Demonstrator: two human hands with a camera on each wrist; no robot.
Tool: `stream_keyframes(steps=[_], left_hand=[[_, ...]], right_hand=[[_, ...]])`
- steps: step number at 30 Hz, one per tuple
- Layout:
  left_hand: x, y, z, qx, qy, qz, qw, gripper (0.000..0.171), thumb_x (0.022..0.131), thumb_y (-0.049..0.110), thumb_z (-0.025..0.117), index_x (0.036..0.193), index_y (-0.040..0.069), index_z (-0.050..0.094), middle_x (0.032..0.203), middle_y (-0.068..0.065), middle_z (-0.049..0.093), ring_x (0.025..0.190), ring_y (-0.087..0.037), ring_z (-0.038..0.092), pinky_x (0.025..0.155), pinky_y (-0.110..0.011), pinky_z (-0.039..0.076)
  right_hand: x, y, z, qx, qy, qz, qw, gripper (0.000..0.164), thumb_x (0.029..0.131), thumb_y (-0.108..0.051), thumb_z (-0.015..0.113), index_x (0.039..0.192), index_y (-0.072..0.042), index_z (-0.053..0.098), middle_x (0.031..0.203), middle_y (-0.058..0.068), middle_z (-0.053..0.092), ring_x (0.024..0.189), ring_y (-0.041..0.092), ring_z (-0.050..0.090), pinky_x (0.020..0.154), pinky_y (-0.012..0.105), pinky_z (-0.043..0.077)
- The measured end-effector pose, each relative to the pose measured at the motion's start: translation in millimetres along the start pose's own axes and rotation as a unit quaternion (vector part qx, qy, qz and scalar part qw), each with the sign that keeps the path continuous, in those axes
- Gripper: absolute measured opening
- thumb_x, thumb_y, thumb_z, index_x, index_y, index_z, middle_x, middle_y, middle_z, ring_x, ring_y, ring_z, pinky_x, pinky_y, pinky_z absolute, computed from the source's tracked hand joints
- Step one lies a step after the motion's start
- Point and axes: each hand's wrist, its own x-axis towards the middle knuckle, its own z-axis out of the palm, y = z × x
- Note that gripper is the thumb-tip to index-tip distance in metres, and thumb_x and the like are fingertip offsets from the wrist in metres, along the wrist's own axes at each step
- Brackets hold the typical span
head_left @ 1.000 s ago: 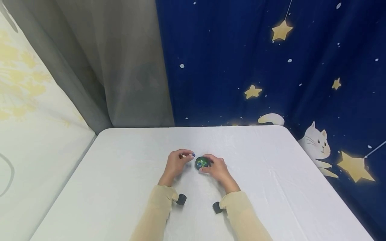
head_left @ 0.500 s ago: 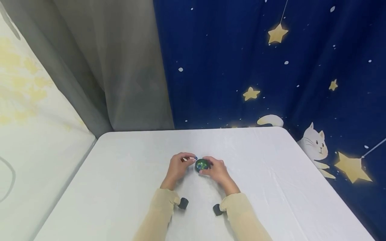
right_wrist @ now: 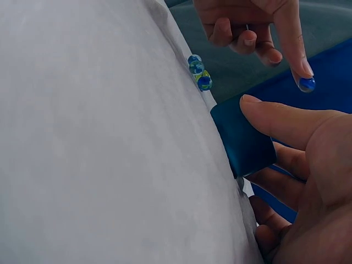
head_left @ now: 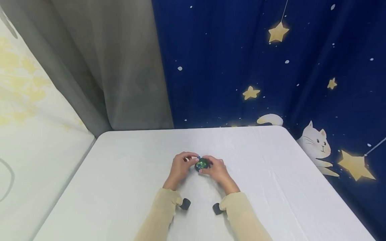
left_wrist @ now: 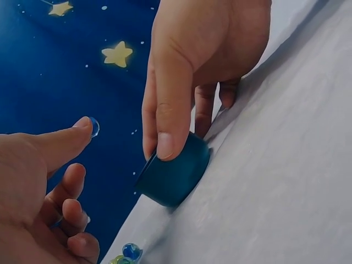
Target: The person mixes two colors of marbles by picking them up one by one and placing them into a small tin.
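Nearest, two cream sleeves (head_left: 158,212) reach in over the white-covered counter (head_left: 250,194), whose near edge is out of sight, with a small black block (head_left: 185,204) at the left cuff and a matching block (head_left: 216,209) at the right. The hands meet about midway between the counter's left and right edges, nearer the far edge than the sleeves are. The right hand (head_left: 218,170) grips a small teal cup (left_wrist: 179,179) between thumb and fingers, the thumb lying along the outer wall; the cup stands upright on the counter, mouth up, with glossy blue and green pieces (head_left: 201,164) showing inside. The left hand (head_left: 181,165) pinches a clear blue marble (right_wrist: 307,84) at its fingertips, just above the cup's rim on the side toward the left edge, its other fingers loosely bent. More marbles (right_wrist: 204,82) lie bunched on the counter toward the left edge from the cup, visible only from the wrists. Past the left edge hangs a white cloth (head_left: 33,147) printed in yellow; behind the far left corner falls a grey curtain (head_left: 132,67). A navy curtain (head_left: 217,67) with gold stars fills the rest behind the far edge, a white cat (head_left: 315,142) printed beyond the far right corner.
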Motion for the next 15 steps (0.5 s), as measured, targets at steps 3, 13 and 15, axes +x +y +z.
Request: stream_keyframes(steps=[3, 13, 15], left_hand=[[-0.6, -2.0, 2.3, 0.002, 0.005, 0.013, 0.9999, 0.016, 0.083, 0.016, 0.077, 0.099, 0.015, 0.077, 0.076, 0.003, 0.057, 0.071, -0.016, 0.048, 0.064, -0.029, 0.041], [-3.9, -6.8, 5.6, 0.015, 0.014, 0.018, 0.9996, 0.019, 0.082, 0.016, 0.078, 0.101, 0.016, 0.077, 0.075, 0.004, 0.057, 0.069, -0.015, 0.047, 0.063, -0.027, 0.040], [-4.2, -7.5, 4.6, 0.016, 0.016, 0.017, 0.9996, 0.018, 0.082, 0.015, 0.078, 0.101, 0.016, 0.077, 0.075, 0.003, 0.057, 0.068, -0.015, 0.047, 0.062, -0.027, 0.040]], right_hand=[[-0.3, 0.7, 0.8, -0.004, 0.001, -0.002, 1.000, 0.056, 0.075, -0.026, 0.084, 0.126, -0.017, 0.063, 0.128, 0.011, 0.062, 0.124, 0.041, 0.044, 0.100, 0.062, 0.031], [-1.3, 4.0, 5.0, -0.007, 0.009, -0.013, 1.000, 0.055, 0.075, -0.025, 0.084, 0.125, -0.017, 0.063, 0.127, 0.011, 0.062, 0.125, 0.040, 0.046, 0.101, 0.061, 0.032], [-1.4, 4.5, 5.8, -0.006, 0.009, -0.013, 1.000, 0.055, 0.075, -0.025, 0.084, 0.125, -0.017, 0.063, 0.127, 0.011, 0.062, 0.124, 0.040, 0.046, 0.101, 0.061, 0.031]])
